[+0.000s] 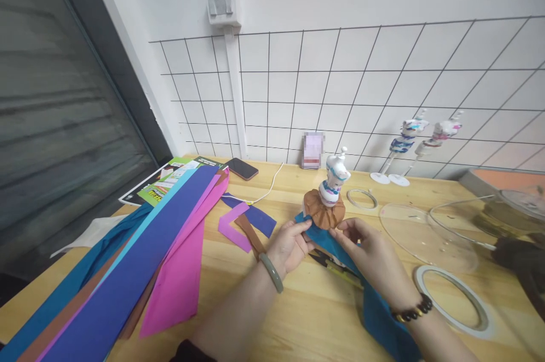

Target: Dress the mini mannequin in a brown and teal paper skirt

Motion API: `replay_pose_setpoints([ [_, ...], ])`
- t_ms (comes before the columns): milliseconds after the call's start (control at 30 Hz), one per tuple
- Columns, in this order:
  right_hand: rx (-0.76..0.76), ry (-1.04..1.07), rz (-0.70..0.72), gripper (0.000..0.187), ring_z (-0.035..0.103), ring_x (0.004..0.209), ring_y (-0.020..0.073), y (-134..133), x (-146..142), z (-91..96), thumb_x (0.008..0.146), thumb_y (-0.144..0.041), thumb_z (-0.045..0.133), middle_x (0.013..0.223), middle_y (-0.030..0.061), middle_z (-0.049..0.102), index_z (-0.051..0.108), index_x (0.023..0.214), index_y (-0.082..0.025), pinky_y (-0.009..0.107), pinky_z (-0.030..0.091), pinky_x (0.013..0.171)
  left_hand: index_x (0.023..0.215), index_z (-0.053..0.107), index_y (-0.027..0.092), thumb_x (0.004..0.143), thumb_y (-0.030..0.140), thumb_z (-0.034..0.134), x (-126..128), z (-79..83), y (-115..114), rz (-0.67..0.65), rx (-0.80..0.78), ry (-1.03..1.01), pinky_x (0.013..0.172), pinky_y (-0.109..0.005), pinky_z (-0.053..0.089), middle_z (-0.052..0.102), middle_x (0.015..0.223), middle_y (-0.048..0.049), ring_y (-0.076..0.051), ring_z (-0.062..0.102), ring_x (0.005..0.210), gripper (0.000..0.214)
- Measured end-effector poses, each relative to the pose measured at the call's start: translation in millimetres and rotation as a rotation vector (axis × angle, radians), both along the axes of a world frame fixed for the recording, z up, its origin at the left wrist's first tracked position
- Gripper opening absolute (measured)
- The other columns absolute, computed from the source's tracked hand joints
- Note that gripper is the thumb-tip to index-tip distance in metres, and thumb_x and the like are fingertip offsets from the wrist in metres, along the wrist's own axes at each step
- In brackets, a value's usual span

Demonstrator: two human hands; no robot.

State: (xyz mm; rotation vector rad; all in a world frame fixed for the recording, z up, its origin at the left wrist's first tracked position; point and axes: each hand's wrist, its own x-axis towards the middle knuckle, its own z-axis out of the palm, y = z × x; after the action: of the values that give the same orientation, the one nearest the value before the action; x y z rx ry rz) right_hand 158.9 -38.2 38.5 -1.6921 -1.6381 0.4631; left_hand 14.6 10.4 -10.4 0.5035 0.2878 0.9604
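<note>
A small white figurine [336, 172] with blue and purple markings stands upright, a pleated brown ruffle [324, 211] spread around its lower part. Just below the ruffle runs a long teal strip of paper or cloth [374, 314], trailing down toward the table's front edge. My left hand [293, 244], at the ruffle's left side, pinches the strip's end with thumb and fingers. On the right, my right hand [366, 245] grips the same strip close under the ruffle. A dark tool with a yellow part [336, 268], perhaps scissors or a cutter, lies partly hidden beneath the strip.
Several coloured strips [140, 248] are piled at left, beside cut scraps [255, 220]. A phone [242, 168] and white cable [272, 183] lie behind. Two figurines on stands [394, 149], a tape roll [453, 299], a clear disc [426, 234] and a wire grid [285, 89] are also present.
</note>
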Motion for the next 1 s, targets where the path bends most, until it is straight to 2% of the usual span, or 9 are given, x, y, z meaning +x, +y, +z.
replay_pose_setpoints([
  [133,0.106,0.143,-0.021,0.032,0.057,0.069,0.0180,10.3,2.8,20.1,0.071,-0.045,0.054,0.083,0.0069,0.062,0.056,0.089,-0.018,0.029,0.045,0.058,0.096,0.058,0.012,0.075,0.019,0.054,-1.3,-0.2,0.6,-0.022,-0.080,-0.002,0.076,-0.034,0.044,0.065,0.091,-0.0105,-0.019,0.061,0.082,0.023],
  [233,0.193,0.127,-0.029,0.043,0.056,0.085,0.0226,23.6,-0.8,37.1,0.069,-0.045,0.058,0.099,0.0096,0.060,0.054,0.102,-0.018,0.034,0.046,0.067,0.099,0.056,0.012,0.075,0.018,0.052,-2.0,-1.3,2.1,-0.013,-0.137,-0.039,0.080,-0.035,0.043,0.064,0.094,-0.0107,-0.019,0.060,0.085,0.025],
  [367,0.201,0.040,0.084,0.034,0.056,0.088,0.0237,38.5,-10.3,48.9,0.070,-0.044,0.057,0.095,0.0076,0.062,0.059,0.094,-0.020,0.036,0.045,0.071,0.096,0.056,0.011,0.074,0.016,0.052,-1.6,-2.2,3.8,0.010,-0.186,-0.057,0.081,-0.036,0.043,0.064,0.091,-0.0105,-0.019,0.059,0.085,0.023],
  [500,0.150,0.063,0.123,0.029,0.059,0.077,0.0218,43.2,-16.8,50.2,0.072,-0.043,0.055,0.086,0.0058,0.065,0.060,0.088,-0.020,0.033,0.046,0.065,0.089,0.058,0.012,0.073,0.015,0.055,-1.4,-1.4,3.1,0.036,-0.188,-0.066,0.078,-0.036,0.044,0.064,0.081,-0.0083,-0.017,0.059,0.075,0.017],
  [767,0.156,0.111,0.094,0.030,0.060,0.080,0.0224,42.8,-16.3,46.9,0.071,-0.044,0.056,0.088,0.0052,0.065,0.059,0.090,-0.021,0.035,0.046,0.068,0.078,0.059,0.013,0.069,0.017,0.060,-1.0,0.5,2.3,0.079,-0.156,-0.028,0.075,-0.038,0.044,0.062,0.068,-0.0043,-0.014,0.057,0.065,0.010],
  [1000,0.151,0.108,0.081,0.030,0.060,0.080,0.0229,41.9,-15.8,45.5,0.071,-0.044,0.056,0.089,0.0060,0.065,0.059,0.090,-0.020,0.035,0.046,0.067,0.090,0.060,0.015,0.068,0.020,0.062,-0.8,0.5,2.1,0.116,-0.124,0.023,0.072,-0.036,0.044,0.063,0.087,-0.0084,-0.019,0.059,0.078,0.023],
])
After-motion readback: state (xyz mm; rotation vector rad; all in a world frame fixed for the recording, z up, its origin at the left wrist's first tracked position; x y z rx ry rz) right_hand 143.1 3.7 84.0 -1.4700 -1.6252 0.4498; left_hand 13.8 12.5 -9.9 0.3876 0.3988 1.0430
